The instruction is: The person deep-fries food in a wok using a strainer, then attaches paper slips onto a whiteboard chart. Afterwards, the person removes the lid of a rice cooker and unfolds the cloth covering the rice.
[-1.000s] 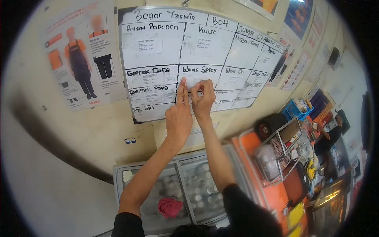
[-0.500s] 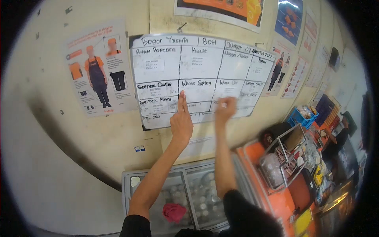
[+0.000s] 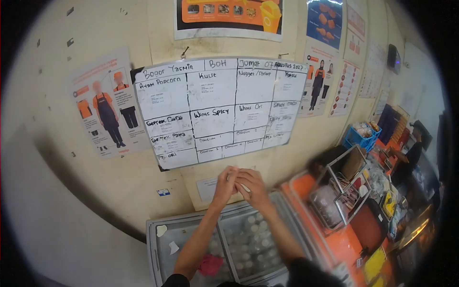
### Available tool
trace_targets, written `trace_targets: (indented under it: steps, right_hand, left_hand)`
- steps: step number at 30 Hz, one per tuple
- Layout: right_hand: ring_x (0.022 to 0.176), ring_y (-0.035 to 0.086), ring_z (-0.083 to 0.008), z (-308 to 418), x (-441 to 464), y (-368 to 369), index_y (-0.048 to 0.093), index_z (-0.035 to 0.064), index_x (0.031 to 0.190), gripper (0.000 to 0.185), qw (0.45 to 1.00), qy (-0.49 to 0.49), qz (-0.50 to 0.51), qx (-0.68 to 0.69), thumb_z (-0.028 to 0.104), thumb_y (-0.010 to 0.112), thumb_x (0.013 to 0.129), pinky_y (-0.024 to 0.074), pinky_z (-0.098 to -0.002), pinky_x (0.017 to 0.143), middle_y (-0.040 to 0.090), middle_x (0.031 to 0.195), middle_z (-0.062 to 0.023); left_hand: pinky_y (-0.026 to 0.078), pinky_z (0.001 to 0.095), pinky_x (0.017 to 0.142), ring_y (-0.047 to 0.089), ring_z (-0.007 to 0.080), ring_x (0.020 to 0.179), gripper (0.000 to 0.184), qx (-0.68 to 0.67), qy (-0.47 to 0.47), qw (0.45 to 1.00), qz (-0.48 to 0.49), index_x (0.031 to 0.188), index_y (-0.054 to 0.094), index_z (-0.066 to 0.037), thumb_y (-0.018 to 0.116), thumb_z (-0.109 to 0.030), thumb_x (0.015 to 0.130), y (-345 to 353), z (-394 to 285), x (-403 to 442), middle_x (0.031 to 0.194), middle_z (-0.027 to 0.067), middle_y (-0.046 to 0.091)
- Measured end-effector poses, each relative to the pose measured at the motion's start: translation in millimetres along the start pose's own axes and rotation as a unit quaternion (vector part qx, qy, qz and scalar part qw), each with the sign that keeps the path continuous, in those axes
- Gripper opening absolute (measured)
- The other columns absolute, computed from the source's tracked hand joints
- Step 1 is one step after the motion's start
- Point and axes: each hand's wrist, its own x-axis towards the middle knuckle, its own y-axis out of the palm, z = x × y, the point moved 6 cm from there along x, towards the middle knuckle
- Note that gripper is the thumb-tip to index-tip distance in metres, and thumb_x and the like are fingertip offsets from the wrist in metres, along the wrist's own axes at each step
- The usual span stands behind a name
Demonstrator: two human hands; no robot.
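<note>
Whiteboard hung overhead, both hands meeting below its lower edge
It sits at 12 o'clock from the hands, likely for easy reach; left hand and right hand touch, fingers half curled, perhaps to work something small between them, though overlapping fingers hide whether either grips anything; at 7 o'clock the left forearm partly covers a pink cloth, and the board's fine print is illegible

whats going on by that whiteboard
A person has their left hand and right hand together, fingers bent, just below the whiteboard and touching neither it nor its labels. Whether they pinch something small is unclear. The board hangs on the wall above a glass-topped chest freezer, where a pink cloth lies.
</note>
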Motion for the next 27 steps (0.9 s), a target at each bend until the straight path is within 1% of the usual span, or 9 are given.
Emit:
trace_targets:
  steps: [2, 4, 5, 6, 8, 9, 11, 18, 27]
  right_hand:
    - [0.1, 0.065, -0.026, -7, 10, 13, 0.068, 0.0011, 0.093, 0.013, 0.997, -0.026, 0.055, 0.037, -0.001, 0.068, 0.08, 0.0492, -0.0387, 0.086, 0.07, 0.104, -0.013]
    - [0.088, 0.066, -0.0237, -42, 12, 10, 0.071, 0.0019, 0.094, 0.016, 0.962, 0.044, 0.02, 0.27, 0.001, 0.07, 0.079, 0.0512, -0.0336, 0.075, 0.071, 0.099, -0.0113]
    - [0.079, 0.067, -0.0193, -60, 14, 3, 0.071, 0.0009, 0.092, 0.01, 0.968, 0.085, -0.023, 0.236, 0.004, 0.069, 0.083, 0.0511, -0.0297, 0.069, 0.072, 0.093, -0.0108]
    - [0.079, 0.067, -0.0193, -71, 18, -1, 0.071, 0.0009, 0.092, 0.01, 0.966, 0.086, -0.023, 0.241, 0.004, 0.069, 0.083, 0.0511, -0.0297, 0.069, 0.072, 0.093, -0.0108]
    - [0.076, 0.066, -0.0167, -101, 21, -9, 0.071, 0.0006, 0.092, 0.009, 0.969, 0.196, -0.061, 0.14, 0.005, 0.067, 0.086, 0.0506, -0.0289, 0.068, 0.072, 0.089, -0.0115]
    - [0.076, 0.066, -0.0167, -104, 24, -9, 0.071, 0.0006, 0.092, 0.009, 0.968, 0.197, -0.059, 0.144, 0.005, 0.067, 0.086, 0.0506, -0.0289, 0.068, 0.072, 0.089, -0.0115]
    - [0.075, 0.065, -0.0163, -108, 29, -8, 0.07, -0.0004, 0.091, 0.009, 0.969, 0.192, -0.06, 0.142, 0.007, 0.068, 0.086, 0.0501, -0.0284, 0.067, 0.071, 0.085, -0.0114]
    - [0.072, 0.064, -0.0197, -115, 35, 5, 0.069, 0.0004, 0.089, 0.01, 0.973, 0.157, -0.055, 0.158, 0.01, 0.069, 0.086, 0.0496, -0.0294, 0.064, 0.068, 0.081, -0.0102]
    - [0.082, 0.061, -0.0257, -144, 94, -12, 0.061, 0.0031, 0.094, 0.022, 0.973, 0.095, -0.196, -0.079, 0.016, 0.073, 0.081, 0.0499, -0.0356, 0.069, 0.061, 0.091, -0.0111]
  left_hand:
    - [0.037, 0.026, 0.042, 0.043, 0.0066, 0.052, 0.028, -0.09, -0.013, 0.995, -0.03, 0.101, 0.058, -0.002, 0.045, -0.028, 0.103, -18, 15, 6, 0.071, -0.0008, 0.051]
    - [0.036, 0.0258, 0.043, 0.04, 0.005, 0.052, 0.027, -0.004, 0.043, 0.992, -0.117, 0.092, 0.056, -0.003, 0.046, -0.026, 0.102, -51, 4, 12, 0.059, -0.0035, 0.043]
    - [0.041, 0.0331, 0.045, 0.046, 0.0127, 0.048, 0.026, 0.16, 0.131, 0.968, -0.14, 0.113, 0.057, -0.003, 0.045, -0.023, 0.102, -65, -7, 18, 0.057, 0.0018, 0.049]
    - [0.041, 0.0331, 0.045, 0.046, 0.0127, 0.048, 0.026, 0.163, 0.129, 0.968, -0.143, 0.113, 0.057, -0.003, 0.045, -0.023, 0.102, -68, -20, 18, 0.057, 0.0018, 0.049]
    - [0.046, 0.042, 0.051, 0.055, 0.0266, 0.049, 0.048, 0.437, 0.193, 0.852, -0.213, 0.143, 0.036, -0.002, 0.045, -0.023, 0.101, -65, -68, 9, 0.059, 0.0112, 0.057]
    - [0.046, 0.042, 0.051, 0.055, 0.0266, 0.049, 0.048, 0.44, 0.19, 0.851, -0.215, 0.143, 0.036, -0.002, 0.045, -0.023, 0.101, -70, -66, 13, 0.059, 0.0112, 0.057]
    - [0.048, 0.0481, 0.055, 0.06, 0.0369, 0.055, 0.07, 0.541, 0.136, 0.798, -0.228, 0.152, 0.007, -0.001, 0.046, -0.025, 0.099, -81, -59, 21, 0.062, 0.0183, 0.061]
    - [0.049, 0.046, 0.052, 0.06, 0.0351, 0.051, 0.072, 0.596, 0.089, 0.775, -0.191, 0.15, 0.012, 0.003, 0.048, -0.03, 0.098, -82, -45, 27, 0.057, 0.0148, 0.06]
    - [0.048, 0.042, 0.051, 0.061, 0.0324, 0.052, 0.075, 0.595, 0.143, 0.785, -0.101, 0.151, 0.02, -0.004, 0.055, -0.038, 0.094, -5, -92, 50, 0.06, 0.0148, 0.061]
